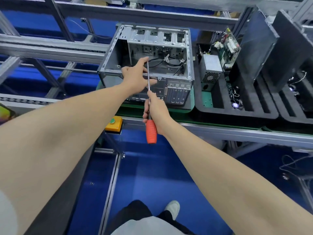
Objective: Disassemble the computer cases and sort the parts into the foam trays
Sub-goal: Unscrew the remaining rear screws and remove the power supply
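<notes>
An open grey computer case (189, 65) stands on the green belt, with loose black cables inside. My right hand (153, 108) grips a screwdriver (151, 131) where the metal shaft meets the orange handle; the handle sticks out below my fist. The shaft points up over the case's near rim. My left hand (135, 78) is over that rim with fingers extended, the index finger touching the shaft's tip and the thumb spread beside the shaft. To the right, a black foam tray (237, 114) holds a power supply (211, 68), an upright motherboard (228, 46) and a dark side panel (255, 44).
A second black foam tray (298, 116) with wires sits at the far right. A yellow box with a green button (113, 123) is mounted on the bench's front edge. Aluminium frame rails cross the left and back. Below is blue floor, and a cable lies at the lower right.
</notes>
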### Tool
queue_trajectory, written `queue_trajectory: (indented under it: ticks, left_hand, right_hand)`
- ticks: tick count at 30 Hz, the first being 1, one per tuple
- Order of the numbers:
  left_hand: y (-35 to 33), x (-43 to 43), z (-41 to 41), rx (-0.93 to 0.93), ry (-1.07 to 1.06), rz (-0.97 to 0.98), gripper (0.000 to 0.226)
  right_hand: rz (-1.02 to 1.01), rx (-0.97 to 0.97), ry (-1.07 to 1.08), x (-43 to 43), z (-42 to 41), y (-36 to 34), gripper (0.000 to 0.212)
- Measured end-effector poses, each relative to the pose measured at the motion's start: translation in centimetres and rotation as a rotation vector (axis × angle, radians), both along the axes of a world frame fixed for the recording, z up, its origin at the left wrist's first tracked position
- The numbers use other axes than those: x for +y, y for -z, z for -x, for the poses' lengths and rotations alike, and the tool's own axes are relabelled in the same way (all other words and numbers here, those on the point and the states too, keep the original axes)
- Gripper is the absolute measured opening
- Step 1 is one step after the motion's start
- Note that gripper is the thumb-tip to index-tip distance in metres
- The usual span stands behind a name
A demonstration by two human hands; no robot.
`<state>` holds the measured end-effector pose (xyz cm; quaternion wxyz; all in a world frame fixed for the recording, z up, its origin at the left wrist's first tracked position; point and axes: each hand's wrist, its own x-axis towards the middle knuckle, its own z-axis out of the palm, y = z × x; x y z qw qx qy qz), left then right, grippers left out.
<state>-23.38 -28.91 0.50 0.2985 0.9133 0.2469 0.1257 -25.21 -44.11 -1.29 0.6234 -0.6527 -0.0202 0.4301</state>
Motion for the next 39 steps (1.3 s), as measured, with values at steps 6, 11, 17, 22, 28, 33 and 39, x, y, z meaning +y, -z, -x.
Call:
queue_trajectory:
  ticks: [6, 11, 17, 22, 28, 33, 39]
  left_hand:
    - [0.1, 0.9, 0.6, -0.011, 0.059, 0.007, 0.056]
    - [0.1, 1.3, 1.1, -0.064, 0.104, 0.053, 0.051]
    - [0.1, 1.6, 1.6, -0.093, 0.142, 0.059, 0.055]
    - [0.5, 1.7, 1.5, -0.093, 0.153, 0.043, 0.038]
    - [1.0, 1.9, 0.9, -0.107, 0.121, -0.021, 0.029]
    - [1.1, 1.9, 0.2, -0.027, 0.153, -0.217, 0.03]
    - [1.8, 1.9, -0.7, -0.005, 0.121, -0.256, 0.028]
  right_hand:
    - [0.023, -0.005, -0.009, -0.8, 1.7, 0.8, 0.06]
    - [0.044, -0.04, 0.046, -1.1, 3.7, 1.7, 0.064]
    - [0.063, -0.054, 0.123, -1.2, 6.0, 1.7, 0.066]
    - [0.1, -0.075, 0.162, -1.2, 7.2, 1.9, 0.065]
    - [0.109, -0.063, 0.204, -1.0, 7.4, 1.9, 0.067]
    - [0.137, -0.065, 0.177, -1.5, 6.8, 1.7, 0.066]
    - [0.166, -0.091, 0.14, -2.0, 6.5, 1.9, 0.067]
